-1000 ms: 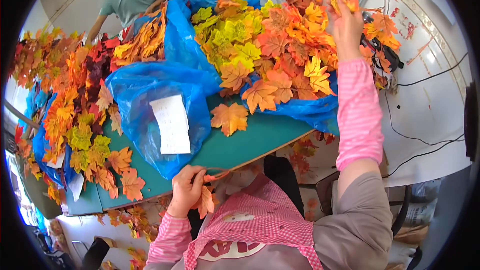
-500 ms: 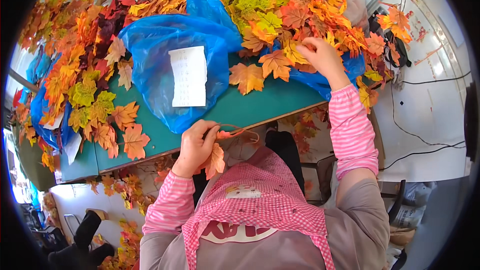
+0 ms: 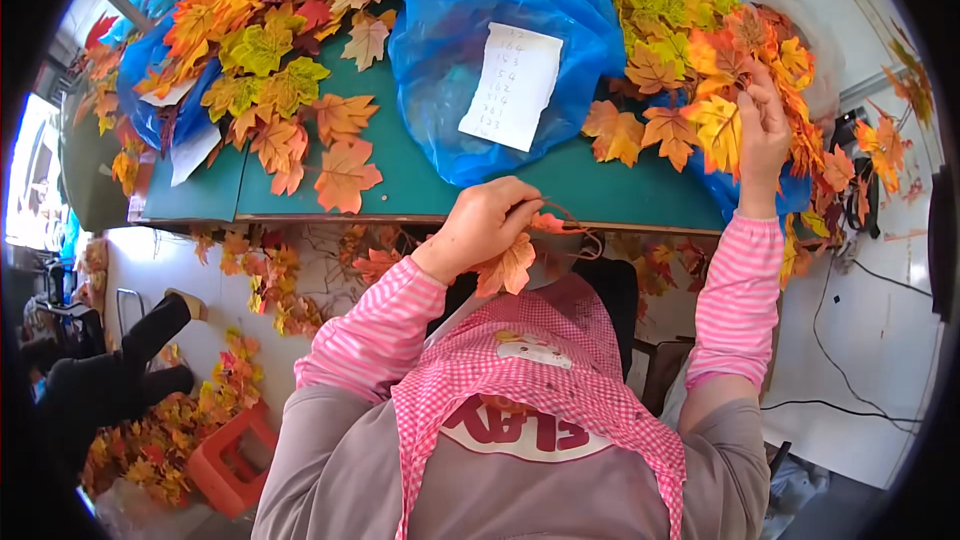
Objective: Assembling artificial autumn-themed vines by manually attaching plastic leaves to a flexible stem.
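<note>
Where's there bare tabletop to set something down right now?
Bare green table shows between the blue bag and the orange leaf to its left, and right of the bag, between two orange-yellow leaves and the table's front edge. Crowded: the left leaf heap, and the right leaf heap by the right hand.

A flat work table with a green top and a narrow brown front edge point(image 3: 400, 180) is positioned across the room above a pale, smooth floor point(image 3: 150, 260). An orange-red plastic stool with cut-out openings point(image 3: 208, 470) is located at the lower left, and a thin black cable point(image 3: 820, 401) is laid along the right side. Bright white light point(image 3: 30, 175) is seen at the far left; its source cannot be identified.
</note>
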`<state>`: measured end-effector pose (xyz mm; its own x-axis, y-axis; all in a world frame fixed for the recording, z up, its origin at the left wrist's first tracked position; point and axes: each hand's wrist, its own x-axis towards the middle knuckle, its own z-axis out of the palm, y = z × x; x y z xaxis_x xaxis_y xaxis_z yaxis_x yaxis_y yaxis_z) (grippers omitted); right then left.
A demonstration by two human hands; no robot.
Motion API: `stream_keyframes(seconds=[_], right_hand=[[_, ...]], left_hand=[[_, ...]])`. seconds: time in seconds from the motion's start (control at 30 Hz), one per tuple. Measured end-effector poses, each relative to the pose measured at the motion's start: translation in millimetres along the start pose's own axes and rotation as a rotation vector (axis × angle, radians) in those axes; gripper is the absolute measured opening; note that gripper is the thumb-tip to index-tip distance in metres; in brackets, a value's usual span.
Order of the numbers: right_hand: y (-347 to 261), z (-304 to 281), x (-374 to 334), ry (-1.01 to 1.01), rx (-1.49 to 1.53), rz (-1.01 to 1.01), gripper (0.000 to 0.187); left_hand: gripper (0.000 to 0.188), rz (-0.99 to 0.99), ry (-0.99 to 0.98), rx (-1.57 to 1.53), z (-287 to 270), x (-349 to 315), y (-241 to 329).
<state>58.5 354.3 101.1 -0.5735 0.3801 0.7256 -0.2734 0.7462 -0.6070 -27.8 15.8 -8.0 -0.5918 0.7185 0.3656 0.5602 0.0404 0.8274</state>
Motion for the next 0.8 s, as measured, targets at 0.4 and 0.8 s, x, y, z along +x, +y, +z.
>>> stream_keyframes(seconds=[0.4, 0.8], right_hand=[[-72.5, 71.8, -97.8, -0.552, 0.613, 0.343, 0.005], [-81.7, 85.4, -116.8, -0.657, 0.021, 0.236, 0.009]], left_hand=[[0.011, 0.037, -0.029, 0.100, 1.5, -5.7, 0.7], [0.013, 0.011, 0.021, 0.111, 5.7, -3.1, -2.3]])
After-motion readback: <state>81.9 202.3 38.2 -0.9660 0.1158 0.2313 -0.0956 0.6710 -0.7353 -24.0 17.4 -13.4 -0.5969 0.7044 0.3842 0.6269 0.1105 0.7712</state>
